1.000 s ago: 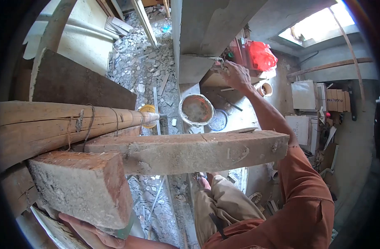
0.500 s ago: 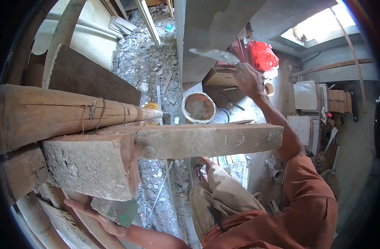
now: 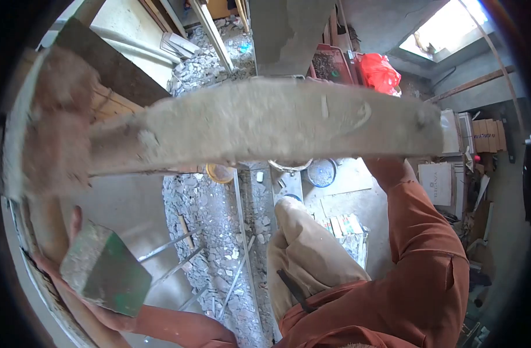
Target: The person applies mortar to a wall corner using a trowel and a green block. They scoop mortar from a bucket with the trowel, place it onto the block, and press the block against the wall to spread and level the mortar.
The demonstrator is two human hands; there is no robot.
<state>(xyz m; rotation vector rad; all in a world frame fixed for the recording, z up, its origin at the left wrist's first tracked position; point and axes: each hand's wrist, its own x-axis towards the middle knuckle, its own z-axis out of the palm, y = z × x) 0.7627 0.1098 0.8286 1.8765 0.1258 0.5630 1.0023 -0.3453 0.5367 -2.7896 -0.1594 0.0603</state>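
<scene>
At the lower left, my left hand (image 3: pixel 48 269) is wrapped around a grey block with green patches (image 3: pixel 106 269). Its thumb and fingertips show past the block; the palm is hidden behind it. A bamboo pole runs close beside this hand. A rough, mortar-stained plank (image 3: pixel 265 124) crosses the view and looks blurred. My right forearm passes behind the plank near its right end, so the right hand and whatever it holds are hidden.
Broken rubble (image 3: pixel 213 232) covers the floor below. A yellow bucket (image 3: pixel 220 172) and a blue-rimmed basin (image 3: pixel 322 173) stand there. Behind are a red crate (image 3: pixel 332 64) and a red plastic bag (image 3: pixel 380 72). Boxes (image 3: pixel 436 182) line the right wall.
The view has shifted, and the plank appears higher and larger. My right hand, earlier raised with a trowel-like metal blade, is now behind the plank. My left hand and the block appear farther left.
</scene>
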